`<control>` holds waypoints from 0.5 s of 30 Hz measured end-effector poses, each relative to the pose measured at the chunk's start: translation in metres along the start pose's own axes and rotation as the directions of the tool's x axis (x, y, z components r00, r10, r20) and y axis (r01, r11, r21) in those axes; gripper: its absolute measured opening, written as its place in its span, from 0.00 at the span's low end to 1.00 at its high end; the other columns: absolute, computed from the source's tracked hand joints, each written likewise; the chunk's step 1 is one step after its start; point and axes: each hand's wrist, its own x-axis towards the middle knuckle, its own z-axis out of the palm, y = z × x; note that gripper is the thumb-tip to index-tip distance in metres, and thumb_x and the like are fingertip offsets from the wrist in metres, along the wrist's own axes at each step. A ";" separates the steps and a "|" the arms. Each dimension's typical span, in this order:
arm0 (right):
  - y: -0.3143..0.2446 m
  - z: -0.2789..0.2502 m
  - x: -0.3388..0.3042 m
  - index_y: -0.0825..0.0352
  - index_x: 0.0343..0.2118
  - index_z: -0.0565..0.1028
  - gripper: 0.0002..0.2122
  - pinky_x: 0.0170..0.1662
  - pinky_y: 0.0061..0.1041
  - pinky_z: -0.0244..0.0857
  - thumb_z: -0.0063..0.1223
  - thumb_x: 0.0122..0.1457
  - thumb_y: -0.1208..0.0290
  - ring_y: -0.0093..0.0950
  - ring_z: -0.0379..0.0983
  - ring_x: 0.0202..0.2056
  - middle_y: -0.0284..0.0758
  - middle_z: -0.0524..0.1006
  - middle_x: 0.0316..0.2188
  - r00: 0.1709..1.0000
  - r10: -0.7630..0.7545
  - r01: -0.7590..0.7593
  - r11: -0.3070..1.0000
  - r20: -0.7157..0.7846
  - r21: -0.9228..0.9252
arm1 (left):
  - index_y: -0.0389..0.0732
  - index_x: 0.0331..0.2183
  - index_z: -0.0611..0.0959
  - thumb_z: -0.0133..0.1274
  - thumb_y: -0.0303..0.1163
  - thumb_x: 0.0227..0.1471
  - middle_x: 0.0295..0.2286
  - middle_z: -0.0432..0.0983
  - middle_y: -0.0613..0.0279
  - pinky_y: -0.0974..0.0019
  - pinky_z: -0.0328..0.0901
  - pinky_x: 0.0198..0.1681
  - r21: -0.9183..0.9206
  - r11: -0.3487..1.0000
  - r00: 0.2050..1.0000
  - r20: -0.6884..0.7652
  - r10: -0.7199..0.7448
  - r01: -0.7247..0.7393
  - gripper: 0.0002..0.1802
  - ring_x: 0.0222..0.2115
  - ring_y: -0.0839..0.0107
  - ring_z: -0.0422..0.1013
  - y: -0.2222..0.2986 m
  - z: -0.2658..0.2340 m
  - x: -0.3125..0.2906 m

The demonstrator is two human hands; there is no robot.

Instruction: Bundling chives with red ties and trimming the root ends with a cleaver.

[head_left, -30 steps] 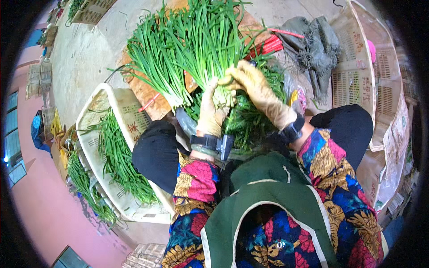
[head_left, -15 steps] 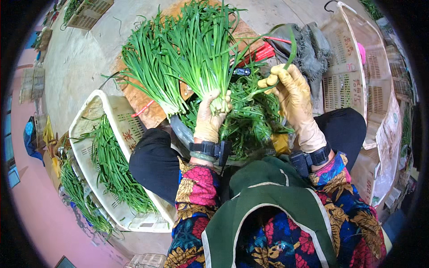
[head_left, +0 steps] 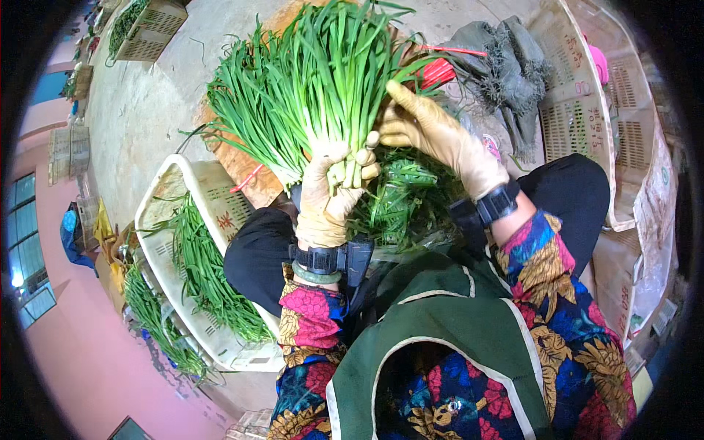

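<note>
A thick bunch of garlic chives (head_left: 341, 81) stands fanned out with its pale stem ends toward me. My left hand (head_left: 326, 191), in a yellowish glove, is closed round those stem ends. Close against the bunch's right side is my right hand (head_left: 440, 139), gloved too, its fingers stretched and parted, with nothing visible in them. Another bunch of chives (head_left: 257, 117) lies just left of the held one, partly behind it, on a brown board (head_left: 253, 183). Below both hands, between my knees, is a heap of loose green leaves (head_left: 403, 198).
At my left stands a white plastic crate (head_left: 172, 172) with chives inside. More chives (head_left: 158, 315) lie beyond it. Tall pale crates (head_left: 579, 110) flank my right knee. Ahead are red strips (head_left: 438, 73) and a grey frayed cloth (head_left: 506, 66).
My right hand has moved left to the bunch; the long leaf it pinched no longer shows in it, and its fingers have spread. The left hand keeps its grip, slightly lower and further left.
</note>
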 end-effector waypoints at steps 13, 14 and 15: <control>-0.044 0.006 0.019 0.71 0.41 0.69 0.22 0.32 0.22 0.73 0.51 0.58 0.53 0.28 0.77 0.30 0.42 0.77 0.35 0.997 -0.075 0.077 0.996 0.035 -0.043 | 0.29 0.36 0.76 0.51 0.25 0.45 0.36 0.75 0.42 0.66 0.70 0.33 0.700 0.711 0.980 -0.091 0.177 -0.064 0.13 0.28 0.66 0.73 0.052 0.088 -0.019; -0.046 0.010 0.015 0.71 0.42 0.69 0.22 0.32 0.21 0.73 0.50 0.58 0.53 0.29 0.78 0.30 0.43 0.77 0.36 0.992 -0.072 0.076 0.996 0.103 -0.035 | 0.29 0.34 0.77 0.51 0.25 0.45 0.35 0.76 0.45 0.67 0.70 0.33 0.758 0.650 0.973 -0.103 0.204 -0.056 0.12 0.28 0.66 0.73 0.070 0.096 -0.019; -0.042 0.010 0.018 0.72 0.42 0.70 0.22 0.33 0.20 0.72 0.49 0.59 0.54 0.29 0.78 0.31 0.44 0.77 0.37 0.991 -0.070 0.076 0.996 0.112 -0.055 | 0.30 0.33 0.78 0.52 0.25 0.45 0.34 0.76 0.48 0.70 0.69 0.32 0.848 0.526 0.950 -0.113 0.290 -0.059 0.10 0.27 0.68 0.72 0.082 0.113 -0.021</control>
